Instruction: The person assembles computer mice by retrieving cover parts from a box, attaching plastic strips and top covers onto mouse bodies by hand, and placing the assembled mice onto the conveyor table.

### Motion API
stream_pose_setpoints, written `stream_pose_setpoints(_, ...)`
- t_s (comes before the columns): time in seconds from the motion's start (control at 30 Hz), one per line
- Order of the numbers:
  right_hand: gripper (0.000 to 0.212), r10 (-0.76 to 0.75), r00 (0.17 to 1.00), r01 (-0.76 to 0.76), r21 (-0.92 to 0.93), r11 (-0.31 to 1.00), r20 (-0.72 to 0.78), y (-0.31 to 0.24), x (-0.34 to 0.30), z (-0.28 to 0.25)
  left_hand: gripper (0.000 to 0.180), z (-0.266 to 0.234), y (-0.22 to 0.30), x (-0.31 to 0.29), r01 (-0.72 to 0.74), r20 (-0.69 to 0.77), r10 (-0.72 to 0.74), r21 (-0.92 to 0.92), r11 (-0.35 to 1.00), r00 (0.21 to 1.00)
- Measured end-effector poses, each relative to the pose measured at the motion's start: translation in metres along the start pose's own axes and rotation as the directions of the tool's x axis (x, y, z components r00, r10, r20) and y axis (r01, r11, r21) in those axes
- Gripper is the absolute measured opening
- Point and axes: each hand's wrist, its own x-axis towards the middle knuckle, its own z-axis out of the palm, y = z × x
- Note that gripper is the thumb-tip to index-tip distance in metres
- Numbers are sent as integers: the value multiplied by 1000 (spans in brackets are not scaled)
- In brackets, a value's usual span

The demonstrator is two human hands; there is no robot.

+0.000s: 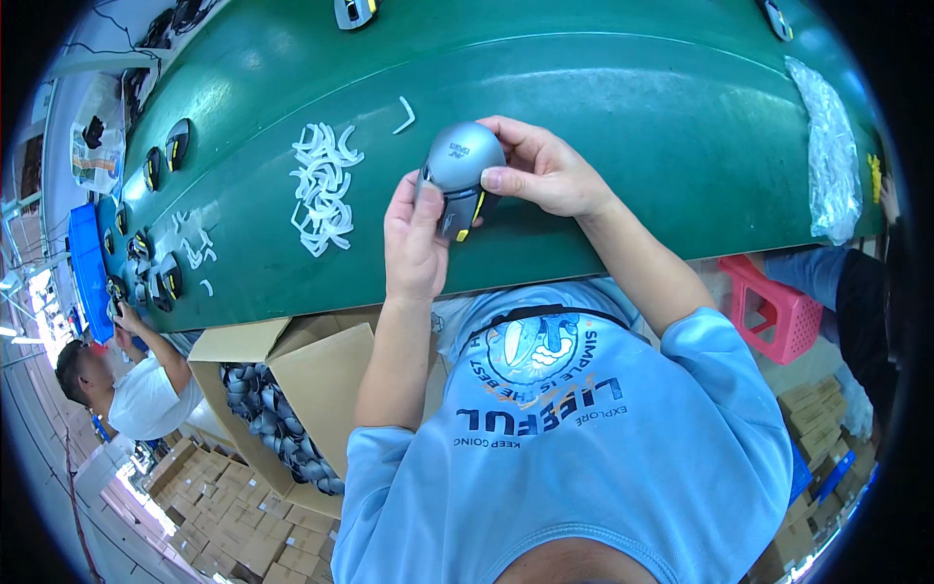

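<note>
A computer mouse (pixel 467 161) with a rounded silver-grey back shell and a black front with yellow accents is held just above the green table. My left hand (pixel 416 234) grips its left side, thumb along the edge near the dark front. Around the right side curls my right hand (pixel 545 170), with its thumb pressed on the shell's lower right edge and the fingers behind it. Left of my hands lies a pile of curved, whitish translucent pieces (pixel 326 185). One more angled piece (pixel 405 115) lies apart, beyond the mouse.
Below the table's edge stands an open carton (pixel 238 341) full of grey shells (pixel 277 423). More mice (pixel 177 144) lie far left, near a co-worker (pixel 146 380) and a blue bin (pixel 88 273). A clear plastic bag (pixel 827 156) and pink stool (pixel 773 311) are at right.
</note>
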Motion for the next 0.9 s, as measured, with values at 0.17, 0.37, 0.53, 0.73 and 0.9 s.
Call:
stream_pose_setpoints(0.17, 43, -22, 1000, 23, -121, 992, 12, 0, 0, 3, 43, -9, 7, 5, -167, 54, 159, 421, 891, 986)
stream_pose_setpoints(0.37, 38, -130, 991, 130, -291, 948, 18, -1, 3, 7, 48, -8, 12, 6, -101, 34, 96, 263, 960, 995)
stream_pose_setpoints(0.53, 45, -65, 996, 29, -500, 865, -54, -1, 2, 8, 55, -11, 11, 10, -245, 104, 229, 588, 771, 968)
stream_pose_setpoints(0.73, 49, -241, 966, 121, -653, 747, -97, -2, 3, 15, 55, -3, 14, 14, -329, 137, 346, 735, 593, 928)
stream_pose_setpoints(0.9, 53, -245, 967, 149, -613, 776, -75, -6, 2, 16, 55, -2, 13, 7, -422, 200, 452, 776, 469, 869)
